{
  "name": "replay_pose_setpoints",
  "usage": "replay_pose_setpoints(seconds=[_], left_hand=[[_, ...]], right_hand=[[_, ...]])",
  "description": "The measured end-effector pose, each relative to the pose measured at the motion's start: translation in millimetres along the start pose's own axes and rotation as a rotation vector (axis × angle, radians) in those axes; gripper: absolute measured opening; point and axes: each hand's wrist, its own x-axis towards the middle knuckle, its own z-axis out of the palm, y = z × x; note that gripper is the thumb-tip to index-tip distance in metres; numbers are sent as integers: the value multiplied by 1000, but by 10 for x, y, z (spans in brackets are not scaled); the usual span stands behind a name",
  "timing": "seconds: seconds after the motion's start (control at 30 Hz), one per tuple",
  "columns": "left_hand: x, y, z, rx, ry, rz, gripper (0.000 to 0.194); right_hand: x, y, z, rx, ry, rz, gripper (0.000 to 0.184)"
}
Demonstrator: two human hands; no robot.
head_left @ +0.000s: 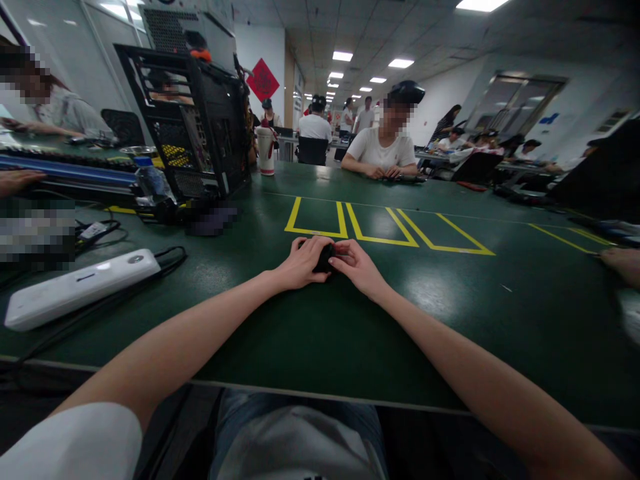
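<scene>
Both of my hands meet in the middle of the green table [310, 333], just in front of yellow taped boxes [360, 223]. My left hand [303, 263] and my right hand [356, 263] are both closed around a small black object [326, 259]. Most of that object is hidden by my fingers, so I cannot tell what it is. It rests on or just above the table surface.
A white power strip [75, 287] with black cables lies at the left. An open black computer case [200, 127] stands at the back left, a white cup [266, 152] beside it. A person [385, 150] sits across the table; other people's hands show at both edges.
</scene>
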Motion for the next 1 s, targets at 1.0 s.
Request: replay_pose_setpoints(seconds=[1.0], left_hand=[[15, 6, 0, -4, -6, -11, 57]], right_hand=[[1, 4, -12, 57, -32, 33, 29]])
